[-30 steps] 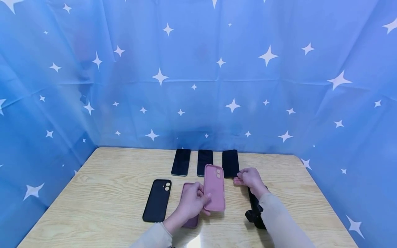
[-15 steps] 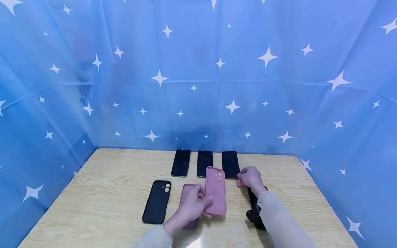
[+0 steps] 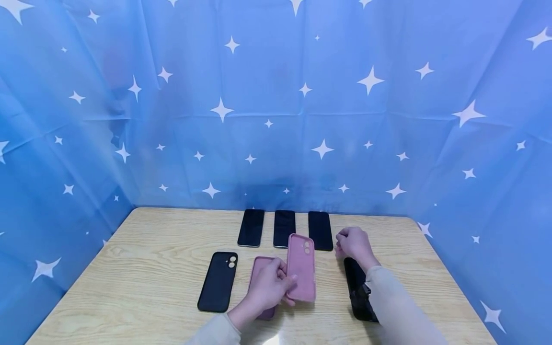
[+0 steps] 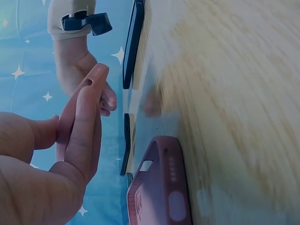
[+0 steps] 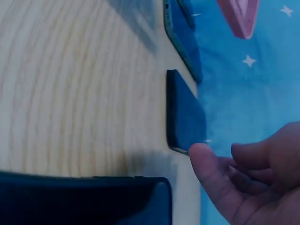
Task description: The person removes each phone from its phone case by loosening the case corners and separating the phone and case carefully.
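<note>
My left hand (image 3: 269, 286) pinches a pink phone case (image 3: 301, 270) between thumb and fingers, raised above the table and tilted up, its inside facing me. In the left wrist view, the thumb (image 4: 46, 132) presses one side of the case (image 4: 101, 72). Under this hand lies a second, purple-pink phone case (image 3: 260, 264), partly hidden. My right hand (image 3: 355, 244) hovers just right of the rightmost dark phone (image 3: 320, 231). Its fingers are loosely bent and hold nothing; in the right wrist view a fingertip (image 5: 200, 152) appears close to that phone's corner.
Two more dark phones (image 3: 251, 228) (image 3: 284, 228) lie in a row along the far edge of the wooden table (image 3: 142, 268). A black phone case (image 3: 217, 281) is left of my left hand. Another black, phone-shaped item (image 3: 354, 278) lies under my right wrist. A starry blue curtain (image 3: 276, 158) hangs behind.
My right hand has drawn back to the right from the rightmost phone's corner. The left hand and pink case have shifted slightly right and lower in the view.
</note>
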Demonstrator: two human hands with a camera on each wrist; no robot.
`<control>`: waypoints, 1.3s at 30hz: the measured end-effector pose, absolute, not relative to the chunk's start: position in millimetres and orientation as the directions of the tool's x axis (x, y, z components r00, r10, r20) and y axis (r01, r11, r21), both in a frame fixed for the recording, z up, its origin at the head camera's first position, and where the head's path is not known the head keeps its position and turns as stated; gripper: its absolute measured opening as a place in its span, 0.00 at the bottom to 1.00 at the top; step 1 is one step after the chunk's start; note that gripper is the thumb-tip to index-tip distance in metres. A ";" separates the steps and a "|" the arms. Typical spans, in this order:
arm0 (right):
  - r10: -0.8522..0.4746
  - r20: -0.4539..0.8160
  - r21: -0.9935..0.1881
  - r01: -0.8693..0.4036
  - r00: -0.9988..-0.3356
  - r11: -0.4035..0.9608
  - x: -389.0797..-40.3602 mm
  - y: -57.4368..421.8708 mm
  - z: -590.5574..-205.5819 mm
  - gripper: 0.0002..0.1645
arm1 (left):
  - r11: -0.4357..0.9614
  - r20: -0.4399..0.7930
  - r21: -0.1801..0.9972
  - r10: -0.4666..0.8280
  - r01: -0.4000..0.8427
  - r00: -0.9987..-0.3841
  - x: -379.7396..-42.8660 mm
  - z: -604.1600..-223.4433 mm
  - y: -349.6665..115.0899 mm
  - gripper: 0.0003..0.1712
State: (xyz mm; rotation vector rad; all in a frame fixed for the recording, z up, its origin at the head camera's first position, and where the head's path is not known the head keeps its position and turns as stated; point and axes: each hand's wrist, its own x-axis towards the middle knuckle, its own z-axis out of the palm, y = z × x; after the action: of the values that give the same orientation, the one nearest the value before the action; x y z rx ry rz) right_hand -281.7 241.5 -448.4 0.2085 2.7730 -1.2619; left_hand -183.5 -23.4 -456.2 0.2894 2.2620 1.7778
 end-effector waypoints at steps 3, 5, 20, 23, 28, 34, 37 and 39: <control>0.069 -0.125 -0.737 0.139 -0.990 0.661 -277.9 242.7 -443.0 0.18 | 0.239 -0.081 0.971 0.326 -0.001 -0.942 -181.6 -456.7 -22.7 0.09; 0.060 -0.119 -0.740 0.129 -0.991 0.660 -274.8 243.2 -439.9 0.19 | 0.240 -0.087 0.971 0.335 -0.004 -0.938 -180.2 -458.0 -21.8 0.09; 0.042 -0.030 -0.781 0.050 -0.999 0.622 -252.2 248.6 -435.0 0.17 | 0.256 -0.124 0.966 0.340 -0.035 -0.932 -171.5 -469.7 -10.8 0.11; 0.042 -0.032 -0.779 0.051 -0.999 0.625 -248.8 250.7 -436.1 0.17 | 0.302 -0.138 0.953 0.328 -0.035 -0.935 -170.1 -469.4 -9.3 0.12; 0.044 -0.033 -0.770 0.053 -0.999 0.636 -244.3 254.3 -436.1 0.18 | 0.428 -0.147 0.904 0.313 0.002 -0.938 -168.9 -466.4 -8.1 0.13; 0.040 -0.030 -0.773 0.048 -0.999 0.633 -239.7 258.6 -438.2 0.18 | 0.547 -0.156 0.836 0.327 0.052 -0.932 -169.0 -463.6 -6.0 0.11; 0.036 -0.030 -0.778 0.046 -0.999 0.626 -237.0 261.3 -439.8 0.18 | 0.583 -0.167 0.811 0.320 0.055 -0.932 -168.7 -462.7 -4.9 0.11; 0.036 -0.029 -0.778 0.045 -0.999 0.626 -235.2 263.5 -440.3 0.17 | 0.602 -0.170 0.796 0.317 0.060 -0.933 -169.1 -462.4 -4.6 0.10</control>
State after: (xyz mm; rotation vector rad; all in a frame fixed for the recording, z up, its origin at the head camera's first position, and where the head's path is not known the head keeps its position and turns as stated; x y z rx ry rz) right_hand -235.2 263.5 -440.3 0.0706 2.8238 -1.3518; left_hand -169.1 -4.6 -462.4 0.3066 2.5378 1.2452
